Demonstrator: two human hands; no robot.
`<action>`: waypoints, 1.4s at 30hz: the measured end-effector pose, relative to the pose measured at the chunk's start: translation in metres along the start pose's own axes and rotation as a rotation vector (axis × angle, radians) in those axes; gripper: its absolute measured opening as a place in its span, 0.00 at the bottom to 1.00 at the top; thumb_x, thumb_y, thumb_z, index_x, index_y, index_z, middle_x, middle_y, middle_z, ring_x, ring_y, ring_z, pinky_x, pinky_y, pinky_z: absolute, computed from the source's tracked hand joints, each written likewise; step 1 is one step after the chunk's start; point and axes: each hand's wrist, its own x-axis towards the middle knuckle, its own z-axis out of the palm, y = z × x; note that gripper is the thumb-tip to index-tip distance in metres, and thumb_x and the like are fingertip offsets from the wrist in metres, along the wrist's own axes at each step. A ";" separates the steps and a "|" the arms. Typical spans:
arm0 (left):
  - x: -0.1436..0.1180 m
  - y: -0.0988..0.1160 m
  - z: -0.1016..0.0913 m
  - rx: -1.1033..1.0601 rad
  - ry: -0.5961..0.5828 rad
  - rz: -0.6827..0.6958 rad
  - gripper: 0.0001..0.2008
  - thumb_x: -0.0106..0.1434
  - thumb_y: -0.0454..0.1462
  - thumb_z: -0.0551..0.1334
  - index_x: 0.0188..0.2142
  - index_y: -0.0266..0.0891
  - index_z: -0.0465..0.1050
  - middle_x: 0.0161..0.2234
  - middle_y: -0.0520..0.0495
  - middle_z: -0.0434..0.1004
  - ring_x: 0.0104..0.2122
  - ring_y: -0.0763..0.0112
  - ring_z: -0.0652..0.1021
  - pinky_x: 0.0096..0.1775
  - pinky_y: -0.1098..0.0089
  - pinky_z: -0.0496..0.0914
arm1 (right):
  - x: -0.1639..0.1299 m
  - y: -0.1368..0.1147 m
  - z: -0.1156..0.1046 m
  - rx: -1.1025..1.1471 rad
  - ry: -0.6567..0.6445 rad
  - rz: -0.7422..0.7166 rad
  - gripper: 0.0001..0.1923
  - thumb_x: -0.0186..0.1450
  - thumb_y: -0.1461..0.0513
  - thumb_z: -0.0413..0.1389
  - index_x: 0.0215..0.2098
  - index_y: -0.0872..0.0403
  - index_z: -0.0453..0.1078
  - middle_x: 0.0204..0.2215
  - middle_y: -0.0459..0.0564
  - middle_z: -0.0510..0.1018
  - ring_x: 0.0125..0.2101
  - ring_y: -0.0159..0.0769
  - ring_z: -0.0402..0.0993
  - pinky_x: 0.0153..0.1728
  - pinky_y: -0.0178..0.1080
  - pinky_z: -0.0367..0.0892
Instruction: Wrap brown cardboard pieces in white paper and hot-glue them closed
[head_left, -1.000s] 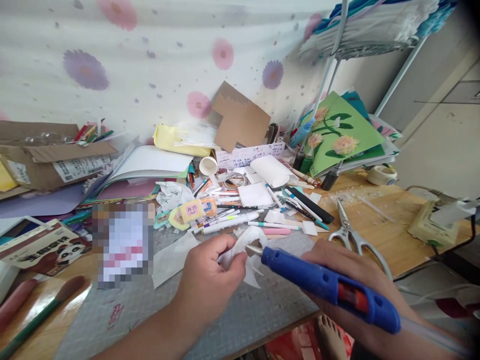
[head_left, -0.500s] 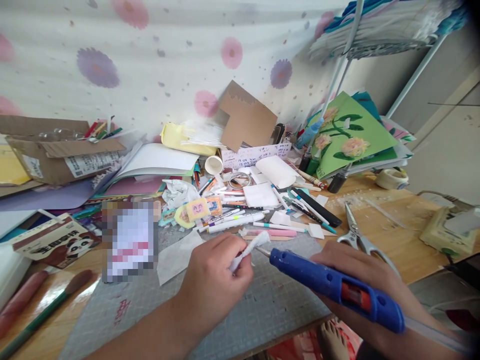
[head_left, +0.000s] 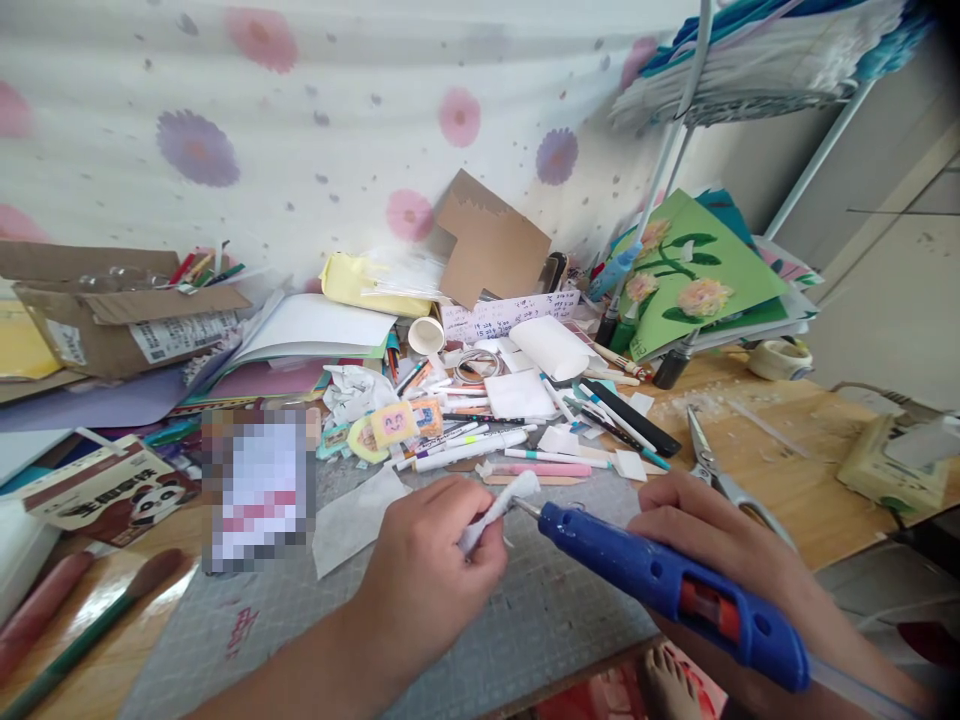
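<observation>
Between the thumb and fingers of my left hand [head_left: 435, 550] is a thin rolled strip of white paper [head_left: 517, 490], pointing up and to the right. My right hand [head_left: 720, 545] is wrapped round a blue hot glue gun [head_left: 637, 565]. The gun's metal nozzle is at the strip's edge, though I cannot tell whether it touches. A clear glue stick [head_left: 855, 690] comes out of the gun's rear. Both hands are above a grey cutting mat [head_left: 300, 630]. A flat piece of white paper [head_left: 352, 525] lies on the mat to the left of my left hand.
Scissors [head_left: 712, 470] lie beyond my right hand. Markers [head_left: 472, 447] and paper scraps are heaped behind the mat. A cardboard box [head_left: 112, 310] stands at the left, above a green-handled brush [head_left: 97, 630]. Green floral artwork [head_left: 690, 270] leans at the back right.
The glue gun's nozzle has come slightly closer to the white paper strip. Both hands keep their grips, and the view has shifted a little.
</observation>
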 end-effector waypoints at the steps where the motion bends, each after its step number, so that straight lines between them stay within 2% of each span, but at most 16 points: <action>1: 0.000 0.000 0.000 0.001 -0.001 -0.004 0.07 0.51 0.28 0.57 0.19 0.38 0.67 0.17 0.55 0.66 0.18 0.77 0.67 0.23 0.75 0.59 | 0.000 0.000 0.001 -0.008 -0.003 0.002 0.03 0.57 0.61 0.51 0.31 0.50 0.65 0.32 0.48 0.69 0.27 0.33 0.69 0.29 0.38 0.68; 7: 0.000 0.002 0.000 0.003 -0.041 -0.047 0.08 0.51 0.29 0.57 0.19 0.39 0.66 0.17 0.55 0.65 0.18 0.76 0.67 0.23 0.75 0.58 | -0.001 0.005 0.002 -0.013 -0.041 -0.021 0.04 0.57 0.60 0.49 0.29 0.51 0.64 0.28 0.48 0.67 0.24 0.33 0.66 0.25 0.37 0.64; 11: 0.001 0.004 -0.001 -0.047 -0.069 -0.123 0.08 0.51 0.30 0.57 0.18 0.39 0.64 0.16 0.56 0.64 0.19 0.76 0.66 0.23 0.75 0.58 | 0.000 0.005 0.001 -0.018 -0.055 -0.033 0.02 0.56 0.62 0.50 0.25 0.51 0.62 0.26 0.46 0.65 0.23 0.32 0.64 0.23 0.36 0.62; 13: 0.003 0.005 -0.003 -0.105 -0.122 -0.217 0.08 0.51 0.31 0.57 0.17 0.39 0.63 0.16 0.56 0.62 0.18 0.77 0.64 0.23 0.75 0.57 | 0.001 0.004 -0.001 -0.002 -0.050 -0.038 0.01 0.56 0.62 0.51 0.26 0.51 0.63 0.27 0.46 0.65 0.23 0.32 0.65 0.23 0.36 0.63; 16: 0.007 0.007 -0.005 -0.277 -0.274 -0.438 0.08 0.51 0.34 0.56 0.17 0.39 0.62 0.15 0.58 0.57 0.17 0.77 0.60 0.20 0.76 0.54 | 0.005 0.002 -0.005 0.067 -0.038 -0.056 0.04 0.56 0.63 0.54 0.31 0.49 0.68 0.29 0.47 0.69 0.27 0.34 0.69 0.23 0.36 0.66; 18: 0.009 0.007 -0.006 -0.414 -0.365 -0.566 0.08 0.52 0.36 0.56 0.18 0.39 0.62 0.15 0.58 0.55 0.17 0.78 0.58 0.19 0.76 0.53 | 0.007 0.002 -0.007 0.097 -0.004 -0.076 0.07 0.55 0.63 0.56 0.33 0.48 0.70 0.31 0.48 0.71 0.30 0.37 0.71 0.23 0.35 0.69; 20: 0.010 0.007 -0.007 -0.514 -0.410 -0.635 0.07 0.52 0.37 0.56 0.19 0.39 0.62 0.15 0.59 0.54 0.17 0.78 0.56 0.19 0.76 0.51 | 0.007 0.003 -0.008 0.108 0.054 -0.098 0.07 0.56 0.63 0.57 0.33 0.46 0.71 0.30 0.47 0.73 0.32 0.39 0.73 0.22 0.34 0.69; 23: 0.009 0.006 -0.007 -0.578 -0.416 -0.669 0.07 0.51 0.38 0.56 0.20 0.39 0.63 0.16 0.59 0.54 0.17 0.78 0.56 0.19 0.76 0.50 | 0.007 0.004 -0.008 0.125 0.107 -0.105 0.05 0.56 0.62 0.57 0.32 0.46 0.71 0.29 0.47 0.74 0.31 0.39 0.73 0.22 0.34 0.70; 28: 0.010 0.006 -0.006 -0.598 -0.400 -0.679 0.07 0.51 0.37 0.57 0.20 0.39 0.63 0.16 0.59 0.55 0.17 0.78 0.56 0.19 0.76 0.50 | 0.007 0.003 -0.010 0.154 0.097 -0.076 0.03 0.58 0.62 0.55 0.28 0.46 0.69 0.28 0.47 0.73 0.29 0.37 0.72 0.21 0.35 0.71; 34: 0.011 0.005 -0.005 -0.623 -0.369 -0.702 0.07 0.52 0.37 0.57 0.20 0.39 0.63 0.15 0.59 0.56 0.17 0.78 0.57 0.19 0.76 0.51 | 0.004 0.004 -0.010 0.184 0.062 0.017 0.04 0.61 0.60 0.54 0.33 0.46 0.71 0.29 0.47 0.74 0.30 0.38 0.73 0.27 0.38 0.72; 38: 0.009 0.005 -0.005 -0.644 -0.356 -0.702 0.06 0.52 0.37 0.57 0.20 0.39 0.63 0.16 0.58 0.57 0.17 0.78 0.58 0.19 0.76 0.52 | 0.004 0.009 -0.007 0.126 0.067 -0.088 0.07 0.58 0.61 0.56 0.35 0.46 0.71 0.30 0.47 0.75 0.31 0.38 0.74 0.25 0.36 0.72; 42: 0.007 0.008 -0.007 -0.609 -0.367 -0.691 0.07 0.51 0.37 0.57 0.19 0.40 0.62 0.15 0.59 0.55 0.17 0.78 0.57 0.18 0.76 0.51 | 0.006 0.006 -0.005 0.126 0.077 -0.092 0.07 0.57 0.63 0.56 0.34 0.46 0.70 0.31 0.47 0.74 0.32 0.39 0.73 0.23 0.35 0.71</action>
